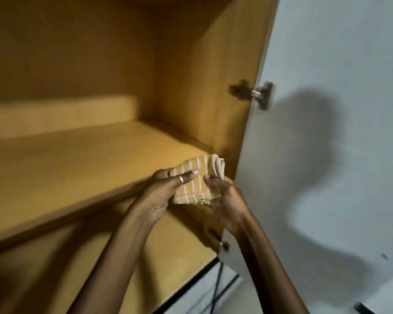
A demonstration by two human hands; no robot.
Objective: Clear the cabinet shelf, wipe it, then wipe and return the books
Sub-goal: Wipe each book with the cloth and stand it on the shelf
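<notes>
I am watching the fingers [192, 173] of my left hand [162, 196] lying across the front of a folded cloth [196, 180], with the thumb tucked behind it, so that hand is grasping the cloth from the left side; a ring [181, 179] is sitting on one of those fingers. My right hand [225, 200] is pinching the same cloth from the right, its fingertips curling into the folds. The cloth is mustard yellow with pale stripes and a dotted red line near its lower hem (the top right corner is bunching into a roll). Both hands are holding it in the air just in front of the right end of the cabinet shelf [82, 159], close to the shelf's front edge. I am seeing bare wood on the shelf and on the cabinet's side panel [213, 87]. Beyond that, a metal hinge [252, 94] is joining the panel to the open white door [338, 64], where a dark shadow is falling. Dark cables [216, 288] are hanging below.
</notes>
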